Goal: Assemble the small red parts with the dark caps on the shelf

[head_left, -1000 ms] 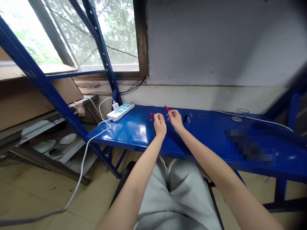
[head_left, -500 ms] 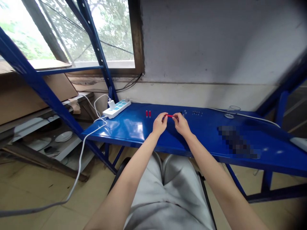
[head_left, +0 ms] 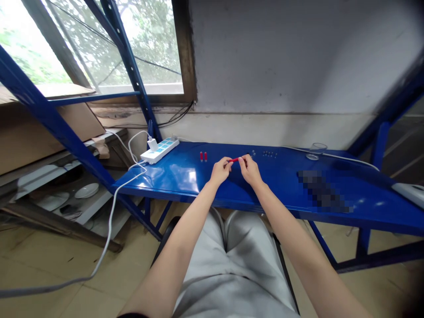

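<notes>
A small red stick-shaped piece (head_left: pixel 235 160) is pinched at both ends, just above the blue metal table (head_left: pixel 185 176). My left hand (head_left: pixel 220 171) closes its fingertips on the left end. My right hand (head_left: pixel 249 168) closes its fingertips on the right end. Two short red pieces (head_left: pixel 203 156) stand on the table to the left of my hands. A row of tiny dark parts (head_left: pixel 270 154) and a few small clear bits (head_left: pixel 253 153) lie just beyond my right hand.
A white power strip (head_left: pixel 159 150) with a plugged charger and white cable sits at the table's left end. A clear glass (head_left: pixel 316 149) and a white cable lie at the back right. Blue rack posts, a window and cardboard stand to the left.
My right hand brought the red piece down from the back of the table to my left hand, and now both hands pinch it. The view has shifted slightly.
</notes>
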Demonstrator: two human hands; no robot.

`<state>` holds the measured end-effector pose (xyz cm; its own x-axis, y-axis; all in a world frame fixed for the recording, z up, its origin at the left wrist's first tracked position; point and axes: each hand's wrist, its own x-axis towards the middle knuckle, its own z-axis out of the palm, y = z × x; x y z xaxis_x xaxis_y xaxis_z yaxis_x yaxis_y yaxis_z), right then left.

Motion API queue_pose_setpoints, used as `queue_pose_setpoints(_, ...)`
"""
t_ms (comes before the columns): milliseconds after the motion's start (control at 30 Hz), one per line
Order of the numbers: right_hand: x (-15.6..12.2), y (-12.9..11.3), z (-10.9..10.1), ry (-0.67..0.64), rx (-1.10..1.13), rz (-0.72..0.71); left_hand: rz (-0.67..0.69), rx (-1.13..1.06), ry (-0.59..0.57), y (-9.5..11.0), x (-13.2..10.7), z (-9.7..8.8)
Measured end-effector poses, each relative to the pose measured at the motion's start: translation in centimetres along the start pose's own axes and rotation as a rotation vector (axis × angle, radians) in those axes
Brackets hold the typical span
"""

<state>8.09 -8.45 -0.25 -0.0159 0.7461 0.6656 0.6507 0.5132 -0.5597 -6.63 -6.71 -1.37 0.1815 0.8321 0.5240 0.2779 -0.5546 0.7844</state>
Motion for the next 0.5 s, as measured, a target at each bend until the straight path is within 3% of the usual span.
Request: queue_pose_setpoints(500, 0.05, -0.31, -0.31, 0.04, 0.046, 0.037, -0.051, -0.158, -0.118, 0.46, 0.01, -0.02)
